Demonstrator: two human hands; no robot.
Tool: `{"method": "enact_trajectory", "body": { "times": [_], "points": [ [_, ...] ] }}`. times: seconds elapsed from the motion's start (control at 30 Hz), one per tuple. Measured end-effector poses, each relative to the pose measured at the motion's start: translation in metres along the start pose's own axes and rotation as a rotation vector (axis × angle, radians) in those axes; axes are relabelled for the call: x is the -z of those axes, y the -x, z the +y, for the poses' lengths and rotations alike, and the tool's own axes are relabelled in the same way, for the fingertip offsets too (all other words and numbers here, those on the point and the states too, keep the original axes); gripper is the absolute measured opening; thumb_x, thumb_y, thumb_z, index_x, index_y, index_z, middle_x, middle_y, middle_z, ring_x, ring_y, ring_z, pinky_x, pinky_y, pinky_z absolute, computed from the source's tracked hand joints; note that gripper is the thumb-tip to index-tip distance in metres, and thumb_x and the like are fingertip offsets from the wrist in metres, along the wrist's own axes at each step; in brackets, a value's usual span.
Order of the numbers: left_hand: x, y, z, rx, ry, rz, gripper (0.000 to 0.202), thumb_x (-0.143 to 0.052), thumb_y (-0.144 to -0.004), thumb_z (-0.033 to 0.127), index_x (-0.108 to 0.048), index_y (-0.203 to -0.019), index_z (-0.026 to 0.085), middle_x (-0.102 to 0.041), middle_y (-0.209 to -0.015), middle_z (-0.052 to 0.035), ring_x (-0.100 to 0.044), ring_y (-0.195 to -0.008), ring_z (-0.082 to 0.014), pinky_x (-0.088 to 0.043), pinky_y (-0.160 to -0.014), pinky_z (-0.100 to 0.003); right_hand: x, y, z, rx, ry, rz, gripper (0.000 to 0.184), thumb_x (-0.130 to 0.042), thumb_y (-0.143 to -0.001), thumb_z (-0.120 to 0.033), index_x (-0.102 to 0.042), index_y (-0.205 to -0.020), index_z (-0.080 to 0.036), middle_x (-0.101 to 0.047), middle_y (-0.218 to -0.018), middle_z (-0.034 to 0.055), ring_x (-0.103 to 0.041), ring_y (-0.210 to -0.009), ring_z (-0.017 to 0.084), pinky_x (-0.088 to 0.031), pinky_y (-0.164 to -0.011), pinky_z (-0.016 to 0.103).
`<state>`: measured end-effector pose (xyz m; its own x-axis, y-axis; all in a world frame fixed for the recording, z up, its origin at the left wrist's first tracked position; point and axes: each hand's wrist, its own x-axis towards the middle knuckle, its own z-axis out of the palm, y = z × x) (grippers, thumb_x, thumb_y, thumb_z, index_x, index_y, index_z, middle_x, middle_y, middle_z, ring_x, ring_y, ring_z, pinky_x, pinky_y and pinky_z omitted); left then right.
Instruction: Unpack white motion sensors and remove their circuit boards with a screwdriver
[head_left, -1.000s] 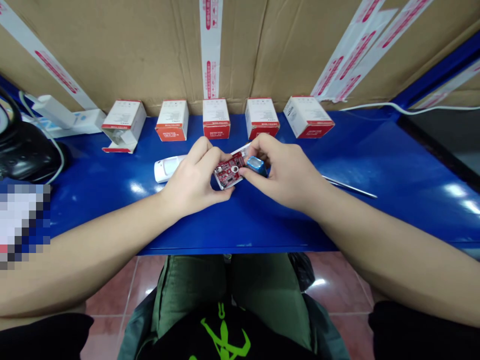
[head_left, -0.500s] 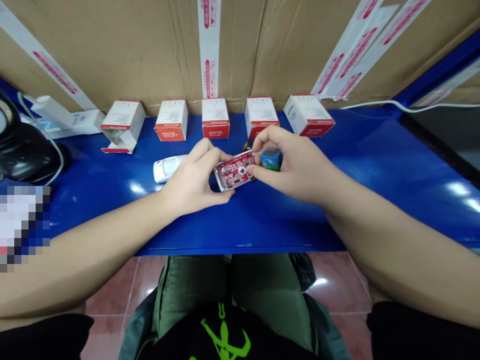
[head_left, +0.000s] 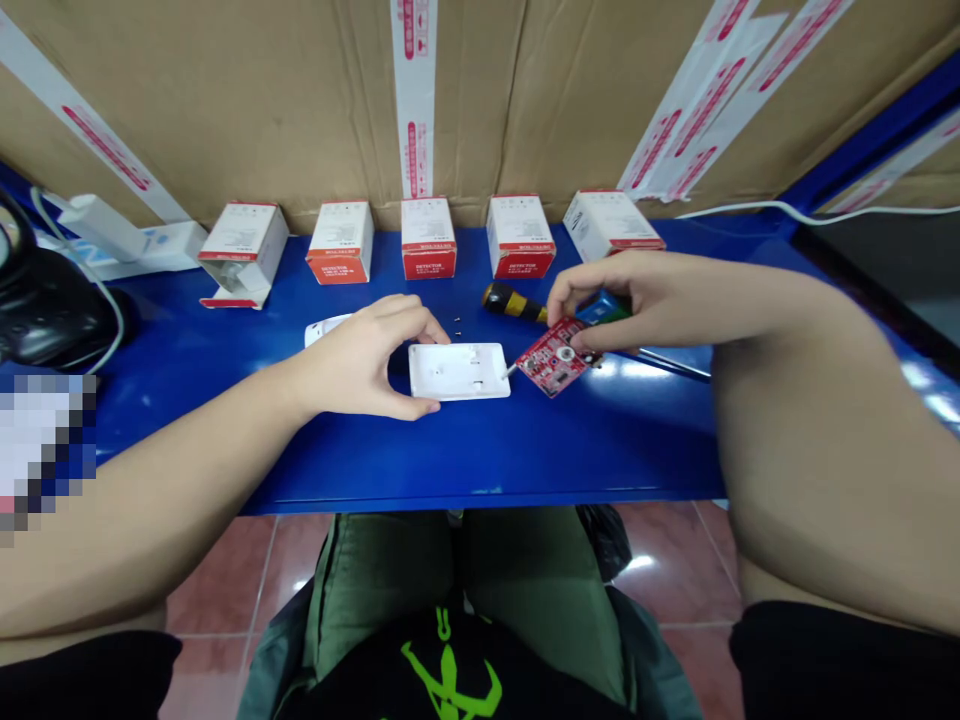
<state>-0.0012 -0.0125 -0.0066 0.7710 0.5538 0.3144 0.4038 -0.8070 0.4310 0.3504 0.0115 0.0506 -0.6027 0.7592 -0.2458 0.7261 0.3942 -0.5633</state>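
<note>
My left hand [head_left: 375, 360] grips the left end of a shallow white plastic housing [head_left: 459, 372], thumb on the near edge and fingers on the far edge. Its hollow inner side faces up. A red circuit board [head_left: 555, 358] is pinched between the thumb and fingers of my right hand [head_left: 607, 310], tilted, just right of the housing. A pale stub reaches from the board's left corner to the housing. Behind my right fingers sits a blue-and-green battery-like block [head_left: 602, 308], partly hidden. A white rounded cover [head_left: 324, 329] lies mostly hidden behind my left hand.
A black-and-yellow screwdriver [head_left: 516, 303] lies behind the board, partly covered by my right hand. Two tiny screws [head_left: 457, 326] lie beyond the housing. Several red-and-white detector boxes [head_left: 428, 240] line the cardboard wall [head_left: 300, 110]. A black device [head_left: 56, 300] stands at left.
My right hand has lifted the circuit board out of the white housing and moved it to the right. The housing's inside now shows, along with the screwdriver handle and screws.
</note>
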Motion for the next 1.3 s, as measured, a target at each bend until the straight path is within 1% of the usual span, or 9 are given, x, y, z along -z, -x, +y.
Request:
{"method": "enact_trajectory", "body": {
  "times": [0.13, 0.27, 0.4, 0.6, 0.73, 0.87, 1.0, 1.13, 1.3],
  "points": [
    [0.002, 0.001, -0.003, 0.019, -0.076, -0.097, 0.044, -0.090, -0.086, 0.048, -0.074, -0.117, 0.021, -0.079, -0.107, -0.0058, -0.072, -0.097, -0.0276, -0.054, -0.096, -0.042, -0.001, -0.001, 0.003, -0.048, 0.123, -0.096, 0.018, -0.076, -0.087, -0.038, -0.081, -0.103, -0.030, -0.080, -0.090, 0.0030, -0.071, -0.078, 0.023, -0.054, -0.070, 0.039],
    [0.002, 0.001, -0.006, 0.060, -0.129, -0.142, 0.048, -0.085, -0.087, 0.051, -0.075, -0.122, 0.021, -0.080, -0.110, -0.0076, -0.073, -0.102, -0.0310, -0.051, -0.096, -0.045, -0.005, -0.004, 0.001, -0.134, 0.233, -0.094, 0.019, -0.070, -0.089, -0.031, -0.082, -0.104, -0.028, -0.080, -0.083, 0.0032, -0.070, -0.072, 0.023, -0.051, -0.069, 0.038],
    [0.005, 0.001, -0.006, 0.089, -0.148, -0.157, 0.055, -0.082, -0.091, 0.058, -0.076, -0.131, 0.021, -0.081, -0.118, -0.0101, -0.074, -0.110, -0.0342, -0.051, -0.101, -0.048, -0.012, -0.008, -0.005, -0.115, 0.354, -0.066, 0.024, -0.066, -0.091, -0.027, -0.084, -0.107, -0.025, -0.081, -0.083, 0.0043, -0.069, -0.070, 0.022, -0.050, -0.071, 0.038],
    [0.019, 0.005, -0.007, 0.067, -0.137, -0.064, 0.057, -0.073, -0.099, 0.058, -0.075, -0.137, 0.016, -0.079, -0.122, -0.0133, -0.073, -0.113, -0.0338, -0.053, -0.106, -0.048, -0.030, -0.005, -0.007, -0.054, 0.533, 0.051, 0.033, -0.064, -0.095, -0.027, -0.086, -0.119, -0.026, -0.088, -0.108, 0.0088, -0.078, -0.086, 0.028, -0.053, -0.076, 0.040],
    [0.021, 0.007, -0.008, 0.021, -0.098, -0.117, 0.054, -0.079, -0.097, 0.057, -0.076, -0.135, 0.019, -0.081, -0.124, -0.0115, -0.073, -0.113, -0.0325, -0.051, -0.107, -0.046, -0.038, -0.009, -0.010, 0.010, 0.579, 0.232, 0.034, -0.063, -0.101, -0.035, -0.088, -0.122, -0.024, -0.089, -0.117, 0.0129, -0.082, -0.099, 0.033, -0.059, -0.085, 0.046],
    [0.018, 0.007, -0.006, 0.001, -0.065, -0.186, 0.054, -0.087, -0.092, 0.055, -0.077, -0.135, 0.023, -0.083, -0.129, -0.0104, -0.074, -0.119, -0.0334, -0.048, -0.111, -0.046, -0.048, -0.031, -0.022, 0.149, 0.421, 0.359, 0.039, -0.061, -0.107, -0.036, -0.088, -0.131, -0.022, -0.089, -0.117, 0.0128, -0.082, -0.099, 0.028, -0.062, -0.092, 0.044],
    [0.017, 0.006, -0.007, 0.019, -0.068, -0.187, 0.057, -0.090, -0.089, 0.052, -0.076, -0.137, 0.025, -0.083, -0.131, -0.0101, -0.073, -0.122, -0.0338, -0.046, -0.112, -0.046, -0.055, -0.055, -0.038, 0.197, 0.357, 0.263, 0.037, -0.063, -0.107, -0.032, -0.090, -0.129, -0.019, -0.090, -0.118, 0.0147, -0.083, -0.104, 0.029, -0.062, -0.099, 0.046],
    [0.018, 0.006, -0.009, 0.026, -0.072, -0.174, 0.057, -0.089, -0.088, 0.052, -0.077, -0.137, 0.026, -0.083, -0.130, -0.0101, -0.072, -0.122, -0.0341, -0.046, -0.111, -0.046, -0.053, -0.069, -0.054, 0.065, 0.334, 0.164, 0.033, -0.072, -0.101, -0.025, -0.091, -0.128, -0.016, -0.090, -0.112, 0.0144, -0.083, -0.104, 0.029, -0.063, -0.098, 0.045],
    [0.017, 0.007, -0.010, 0.055, -0.125, -0.140, 0.070, -0.089, -0.085, 0.056, -0.075, -0.146, 0.025, -0.083, -0.127, -0.0105, -0.072, -0.118, -0.0349, -0.044, -0.107, -0.045, -0.050, -0.084, -0.072, -0.036, 0.456, 0.074, 0.034, -0.076, -0.095, -0.019, -0.092, -0.125, -0.017, -0.088, -0.104, 0.0144, -0.081, -0.097, 0.030, -0.062, -0.085, 0.043]
  ]
}}
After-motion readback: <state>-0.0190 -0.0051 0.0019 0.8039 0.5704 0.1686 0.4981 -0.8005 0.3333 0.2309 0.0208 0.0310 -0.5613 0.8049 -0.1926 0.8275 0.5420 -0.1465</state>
